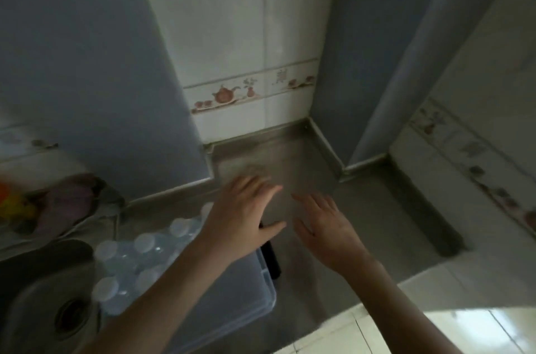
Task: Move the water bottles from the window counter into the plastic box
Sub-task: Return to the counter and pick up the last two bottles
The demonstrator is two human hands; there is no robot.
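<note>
Head view: two bare hands spread over a grey counter beside a box of bottles.

Nearest, at lower left, a round steel sink basin (43,307) with a dark drain sits just beside the clear plastic storage box (255,292), which stands on the grey stone counter (362,226). Clear water bottles with pale round caps (139,255) stand upright inside the box, packed close together. The left hand (243,208) reaches over the box's far end, fingers straight and loose, holding nothing; a black object at the box's end is partly hidden beneath it. The right hand (327,223) hovers beside it above the counter, fingers likewise extended and empty. Farther back, the white tiled wall (246,34) carries a teapot-patterned border strip (249,92).
</note>
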